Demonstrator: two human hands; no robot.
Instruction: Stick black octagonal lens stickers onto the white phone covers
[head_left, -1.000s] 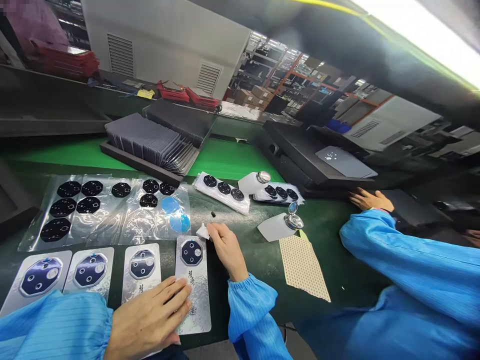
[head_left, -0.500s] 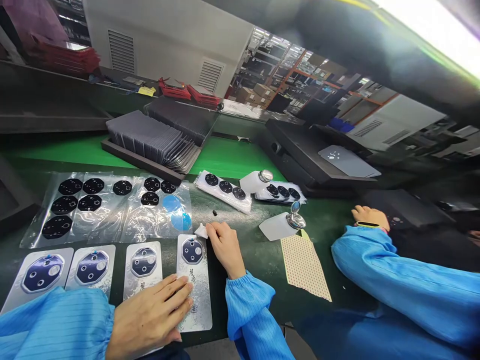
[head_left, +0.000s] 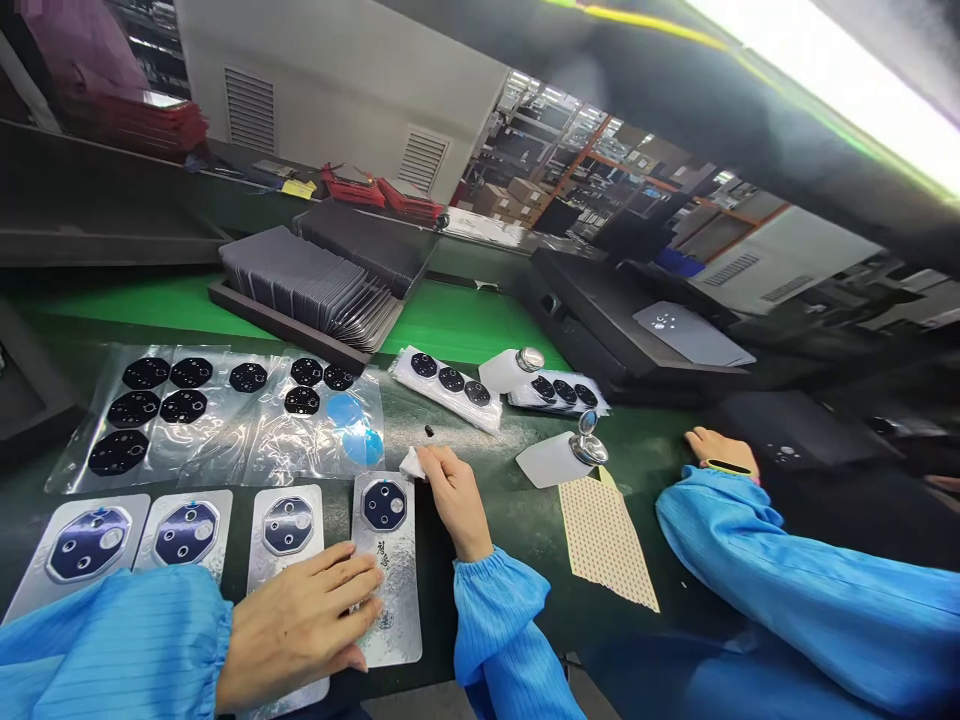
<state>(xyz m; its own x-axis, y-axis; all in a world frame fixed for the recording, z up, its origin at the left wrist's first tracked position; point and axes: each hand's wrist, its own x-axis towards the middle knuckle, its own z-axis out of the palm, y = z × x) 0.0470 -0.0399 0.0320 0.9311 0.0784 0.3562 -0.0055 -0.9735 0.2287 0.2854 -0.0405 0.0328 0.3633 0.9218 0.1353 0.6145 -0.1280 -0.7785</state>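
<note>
Head view: rightmost panel (head_left: 403, 615) flat on the tabletop (head_left: 517, 545), long axis running near to far, octagon (head_left: 382, 508) at its far end, vertical script (head_left: 381, 568) illegible. Left grip (head_left: 304, 618) loosely spread, fingertips upon it; right grip (head_left: 454, 495) pinching white cloth (head_left: 412, 463) at its far right corner.

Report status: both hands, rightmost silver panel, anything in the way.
Left hand spread on rightmost silver panel. Right hand pinching white wipe by panel's upper right corner. Panel lying on table. Left hand covers part of its left edge; octagonal window uncovered.
</note>
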